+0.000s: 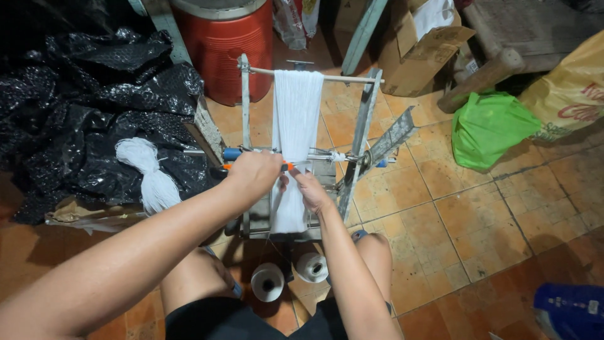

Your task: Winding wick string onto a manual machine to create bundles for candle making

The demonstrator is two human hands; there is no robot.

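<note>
**A:** Yarn, white, wound in a broad band (296, 119) on the metal winding frame (365, 132) — that's what I've got dead centre on my feed, straight ahead at twelve o'clock from the knees.

**B:** Start closest in. What do you see?

**A:** Nearest me, two white thread cones (267, 281) on the tiled floor (453, 226) between the knees, one just beside the other. Moving up, both forearms run in toward the frame.

**B:** Hands?

**A:** Left hand (253, 176) is clenched over an orange-handled tool (286, 167) at the frame's lower crossbar; I can't tell what kind of tool. Right hand (311, 190) is pressed to the yarn band just under that bar, fingers pinching the strands.

**B:** And around them?

**A:** At nine o'clock from the hands, a loose white yarn hank (151, 176) lies on crumpled black plastic sheeting (82, 107). At two o'clock, well apart, a green plastic bag (491, 129) sits on the floor. At five o'clock, a blue package (569, 308) at the edge of view.

**B:** Farthest back?

**A:** Past the frame's top rod, a red drum (223, 47) at eleven o'clock, cardboard boxes (418, 47) at one o'clock.
</note>
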